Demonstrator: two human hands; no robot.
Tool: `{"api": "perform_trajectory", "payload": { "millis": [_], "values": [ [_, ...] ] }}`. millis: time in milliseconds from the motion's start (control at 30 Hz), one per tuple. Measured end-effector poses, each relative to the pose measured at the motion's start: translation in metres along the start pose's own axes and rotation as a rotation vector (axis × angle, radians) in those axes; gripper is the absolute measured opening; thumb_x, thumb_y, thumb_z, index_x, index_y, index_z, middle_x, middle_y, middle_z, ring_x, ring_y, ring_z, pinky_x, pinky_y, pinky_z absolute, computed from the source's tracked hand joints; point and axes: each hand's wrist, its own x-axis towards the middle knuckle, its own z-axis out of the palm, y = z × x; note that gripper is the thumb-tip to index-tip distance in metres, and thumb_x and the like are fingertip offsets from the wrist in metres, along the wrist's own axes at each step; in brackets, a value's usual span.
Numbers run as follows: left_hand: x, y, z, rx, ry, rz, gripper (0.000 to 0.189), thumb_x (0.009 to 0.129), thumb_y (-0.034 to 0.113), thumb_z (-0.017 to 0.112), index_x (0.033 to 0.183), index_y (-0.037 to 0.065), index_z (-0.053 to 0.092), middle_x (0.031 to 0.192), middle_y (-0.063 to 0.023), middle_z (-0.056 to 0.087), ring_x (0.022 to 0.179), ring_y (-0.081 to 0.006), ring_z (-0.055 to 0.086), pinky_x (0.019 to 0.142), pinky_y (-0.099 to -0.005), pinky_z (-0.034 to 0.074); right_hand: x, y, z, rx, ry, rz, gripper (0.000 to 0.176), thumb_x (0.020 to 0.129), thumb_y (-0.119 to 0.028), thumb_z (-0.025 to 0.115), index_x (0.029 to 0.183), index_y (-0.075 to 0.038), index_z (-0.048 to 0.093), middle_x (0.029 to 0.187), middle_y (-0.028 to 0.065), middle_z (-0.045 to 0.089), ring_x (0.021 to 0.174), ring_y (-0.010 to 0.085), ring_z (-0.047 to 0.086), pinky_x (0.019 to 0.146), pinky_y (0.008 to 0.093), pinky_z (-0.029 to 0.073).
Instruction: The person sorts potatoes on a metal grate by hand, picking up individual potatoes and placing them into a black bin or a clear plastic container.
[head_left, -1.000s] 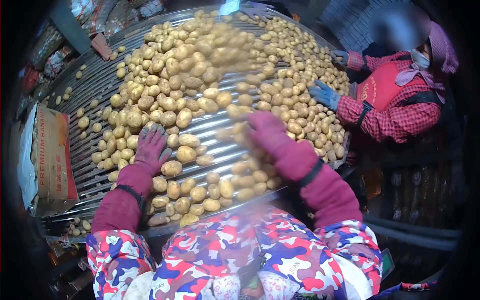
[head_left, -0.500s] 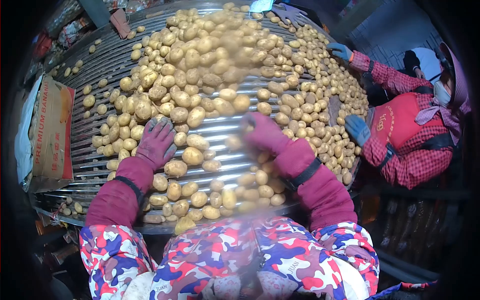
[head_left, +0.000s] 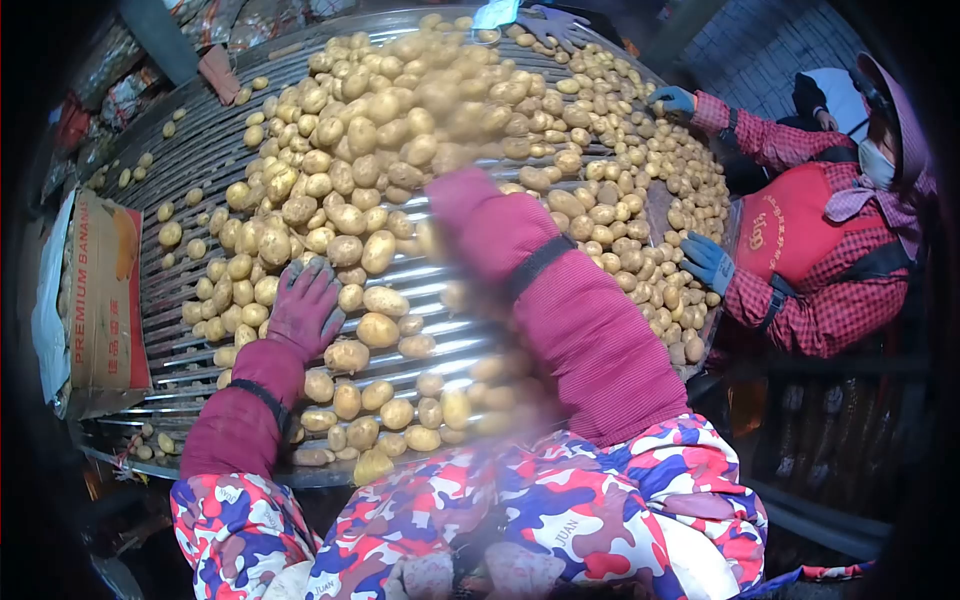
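Observation:
Potatoes [head_left: 345, 220] lie heaped over a slatted metal sorting table [head_left: 170, 340]. My left hand [head_left: 305, 308], in a dirty maroon glove, rests on the left part of the pile with fingers spread, touching potatoes and gripping none. Beyond the shiny slats in the middle, my right hand [head_left: 460, 205] reaches forward to the near side of the heap. Motion smears it, and its fingers cannot be made out. A loose row of potatoes [head_left: 397, 413] sits between my arms, near the table's front edge.
A cardboard box [head_left: 105, 300] stands on the table at left. Opposite, on the right, a co-worker's blue-gloved hands [head_left: 708, 262] touch smaller potatoes [head_left: 640, 215]. A face mask [head_left: 495, 13] and a purple glove [head_left: 553, 27] lie at the far edge.
My right hand has moved forward and to the left, toward the heap. My left hand stays about where it was. The whole view has shifted slightly.

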Motion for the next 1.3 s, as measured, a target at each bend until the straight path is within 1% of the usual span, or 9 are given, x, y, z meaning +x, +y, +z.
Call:
{"api": "perform_trajectory", "payload": {
  "millis": [267, 500, 567, 733, 833, 933, 1067, 1167, 1300],
  "values": [
    [-0.001, -0.001, 0.006, 0.010, 0.002, 0.021, 0.055, 0.087, 0.038, 0.064, 0.132, 0.006, 0.060, 0.146, -0.0168, 0.051, 0.143, -0.0365, 0.038, 0.121, -0.0599, 0.019, -0.070, 0.012, 0.043, 0.257, 0.033, 0.102, 0.038, 0.092, -0.016, 0.064, 0.128, -0.008, 0.060, 0.120, 0.0103, 0.069, 0.107, 0.0305, 0.069, 0.094, 0.0423, 0.054],
    [-0.001, -0.001, 0.007, -0.002, 0.009, -0.014, 0.057, 0.085, 0.034, 0.066, 0.132, 0.004, 0.060, 0.147, -0.0183, 0.051, 0.142, -0.0385, 0.039, 0.122, -0.0602, 0.018, -0.174, 0.043, 0.059, 2.206, 0.089, 0.082, 0.042, 0.097, -0.026, 0.063, 0.135, -0.008, 0.056, 0.118, 0.0058, 0.066, 0.097, 0.0189, 0.066, 0.078, 0.0329, 0.056],
    [-0.001, 0.001, 0.005, 0.005, 0.021, -0.014, 0.057, 0.084, 0.033, 0.066, 0.133, 0.004, 0.060, 0.147, -0.0184, 0.051, 0.142, -0.0387, 0.039, 0.122, -0.0599, 0.018, -0.222, 0.019, 0.006, 2.234, 0.217, 0.281, 0.047, 0.096, -0.029, 0.065, 0.137, -0.008, 0.057, 0.121, 0.0085, 0.067, 0.101, 0.0190, 0.067, 0.078, 0.0325, 0.058],
    [-0.003, -0.008, 0.016, 0.034, 0.060, 0.043, 0.055, 0.085, 0.030, 0.066, 0.133, 0.004, 0.059, 0.147, -0.0182, 0.051, 0.145, -0.0380, 0.036, 0.123, -0.0588, 0.017, -0.293, 0.024, 0.019, 2.298, 0.455, 0.134, 0.090, 0.088, -0.033, 0.072, 0.160, -0.005, 0.027, 0.141, 0.0122, 0.056, 0.121, 0.0225, 0.060, 0.091, 0.0315, 0.053],
    [-0.006, -0.021, 0.031, 0.075, 0.045, 0.059, 0.056, 0.087, 0.029, 0.064, 0.136, 0.004, 0.058, 0.150, -0.0176, 0.049, 0.147, -0.0388, 0.034, 0.124, -0.0580, 0.016, -0.342, 0.032, 0.035, 2.110, 0.662, 0.220, 0.085, 0.087, -0.032, 0.072, 0.157, -0.003, 0.033, 0.143, 0.0128, 0.055, 0.123, 0.0214, 0.059, 0.095, 0.0314, 0.051],
    [-0.005, -0.019, 0.030, 0.102, 0.021, 0.044, 0.059, 0.087, 0.029, 0.062, 0.140, 0.004, 0.055, 0.153, -0.0177, 0.046, 0.149, -0.0399, 0.031, 0.124, -0.0585, 0.014, -0.422, 0.058, 0.051, 2.108, 0.653, 0.555, 0.063, 0.091, -0.033, 0.068, 0.144, -0.003, 0.052, 0.135, 0.0172, 0.062, 0.101, 0.0198, 0.067, 0.070, 0.0275, 0.056],
    [-0.007, -0.028, 0.039, 0.115, 0.030, 0.053, 0.057, 0.087, 0.028, 0.062, 0.138, 0.004, 0.056, 0.153, -0.0178, 0.046, 0.148, -0.0401, 0.031, 0.123, -0.0584, 0.015, -0.511, 0.064, 0.065, 2.046, 1.203, 0.753, 0.050, 0.099, -0.038, 0.055, 0.133, -0.002, 0.056, 0.105, 0.0230, 0.073, 0.051, 0.0122, 0.057, 0.036, 0.0202, 0.039],
    [-0.006, -0.032, 0.043, 0.130, 0.025, 0.060, 0.056, 0.087, 0.029, 0.063, 0.137, 0.004, 0.057, 0.153, -0.0179, 0.046, 0.148, -0.0397, 0.032, 0.123, -0.0584, 0.015, -0.592, 0.075, 0.097, 2.046, 1.491, 0.853, 0.050, 0.101, -0.043, 0.053, 0.127, -0.001, 0.059, 0.104, 0.0267, 0.072, 0.053, 0.0196, 0.062, 0.036, 0.0238, 0.041],
    [-0.005, -0.030, 0.038, 0.155, -0.025, 0.023, 0.055, 0.088, 0.028, 0.063, 0.137, 0.004, 0.056, 0.153, -0.0175, 0.047, 0.147, -0.0395, 0.033, 0.123, -0.0589, 0.015, -0.636, 0.066, 0.127, 1.483, 1.324, 1.361, 0.045, 0.097, -0.038, 0.060, 0.128, -0.005, 0.061, 0.105, 0.0158, 0.071, 0.064, 0.0180, 0.064, 0.044, 0.0275, 0.048]
  ]
}}
